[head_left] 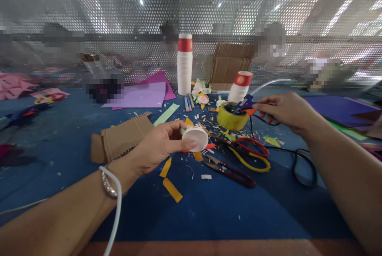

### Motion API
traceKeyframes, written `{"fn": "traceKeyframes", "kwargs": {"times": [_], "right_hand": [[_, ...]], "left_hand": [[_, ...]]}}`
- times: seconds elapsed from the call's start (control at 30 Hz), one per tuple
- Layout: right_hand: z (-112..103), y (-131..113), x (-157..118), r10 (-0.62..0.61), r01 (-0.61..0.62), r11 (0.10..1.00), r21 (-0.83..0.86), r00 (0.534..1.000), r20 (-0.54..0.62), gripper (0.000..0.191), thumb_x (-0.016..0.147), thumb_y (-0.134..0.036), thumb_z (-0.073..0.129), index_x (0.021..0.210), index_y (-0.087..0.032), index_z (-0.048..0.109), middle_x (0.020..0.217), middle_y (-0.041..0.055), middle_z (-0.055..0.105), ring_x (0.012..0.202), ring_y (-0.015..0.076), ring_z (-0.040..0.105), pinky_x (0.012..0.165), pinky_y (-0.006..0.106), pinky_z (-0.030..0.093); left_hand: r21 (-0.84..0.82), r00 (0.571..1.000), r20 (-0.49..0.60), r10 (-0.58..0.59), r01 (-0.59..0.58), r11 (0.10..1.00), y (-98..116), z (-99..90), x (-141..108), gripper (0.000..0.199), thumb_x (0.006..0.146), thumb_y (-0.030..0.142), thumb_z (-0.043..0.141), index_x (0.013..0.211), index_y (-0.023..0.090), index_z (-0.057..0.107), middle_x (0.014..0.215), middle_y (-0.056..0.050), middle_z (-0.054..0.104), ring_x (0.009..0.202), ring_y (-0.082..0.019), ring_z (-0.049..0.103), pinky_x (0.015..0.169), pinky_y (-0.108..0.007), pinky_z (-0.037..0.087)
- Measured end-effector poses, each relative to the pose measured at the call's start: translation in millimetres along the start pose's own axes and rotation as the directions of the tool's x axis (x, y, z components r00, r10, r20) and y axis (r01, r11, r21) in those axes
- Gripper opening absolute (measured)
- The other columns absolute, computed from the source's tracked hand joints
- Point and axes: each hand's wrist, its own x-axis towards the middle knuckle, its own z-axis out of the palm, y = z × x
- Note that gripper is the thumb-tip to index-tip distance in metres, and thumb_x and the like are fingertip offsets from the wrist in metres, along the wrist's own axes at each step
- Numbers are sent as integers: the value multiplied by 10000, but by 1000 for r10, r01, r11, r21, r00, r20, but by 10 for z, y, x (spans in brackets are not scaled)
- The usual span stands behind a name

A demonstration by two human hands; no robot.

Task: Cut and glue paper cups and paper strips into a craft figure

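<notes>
My left hand [162, 144] pinches a white paper cup [199, 138] by its rim, thumb inside, the cup's mouth tilted towards me. My right hand [283, 110] is closed on a blue glue gun [246, 104] with an orange trigger. A clear glue stick seems to run out of its back end. The gun's nozzle is at the opening of a yellow tape roll [228, 120]; I cannot tell whether they touch. Below lie red-and-yellow-handled scissors [253, 154] and dark red snips [231, 170]. Orange paper pieces [172, 190] lie near the cup.
A tall stack of paper cups [185, 69] and a shorter tilted stack [239, 86] stand at the back. Corrugated cardboard [128, 134] lies left, purple paper [137, 94] behind it. A black cable [298, 164] loops on the right. A perforated metal screen [134, 17] closes the far side.
</notes>
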Motion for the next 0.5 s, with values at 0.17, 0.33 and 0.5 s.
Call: {"fn": "traceKeyframes", "kwargs": {"times": [0.17, 0.33, 0.5], "right_hand": [[-155, -171, -72, 47, -29, 994, 107, 984, -172, 150, 795, -247, 743, 686, -152, 707, 607, 70, 687, 403, 80, 533, 440, 285, 415], [-184, -288, -80, 181, 123, 835, 537, 859, -478, 195, 778, -162, 757, 613, -172, 654, 572, 30, 636, 431, 84, 530, 445, 317, 382], [-197, -247, -25, 204, 106, 662, 742, 927, -315, 255, 855, -102, 627, 616, -189, 605, 592, 17, 606, 492, 90, 527, 486, 340, 386]], "left_hand": [[-45, 1000, 17, 10, -9, 999, 23, -18, 15, 216, 695, 197, 841, 840, 160, 686, 867, -24, 724, 825, -139, 658, 788, -269, 478], [-119, 999, 35, 40, -35, 992, 36, -21, 44, 223, 664, 130, 839, 800, 187, 671, 856, 3, 733, 842, -134, 669, 839, -278, 473], [-97, 999, 5, 38, -37, 995, 82, -25, 46, 243, 652, 113, 829, 723, 177, 605, 805, 6, 728, 818, -138, 656, 843, -299, 447]]}}
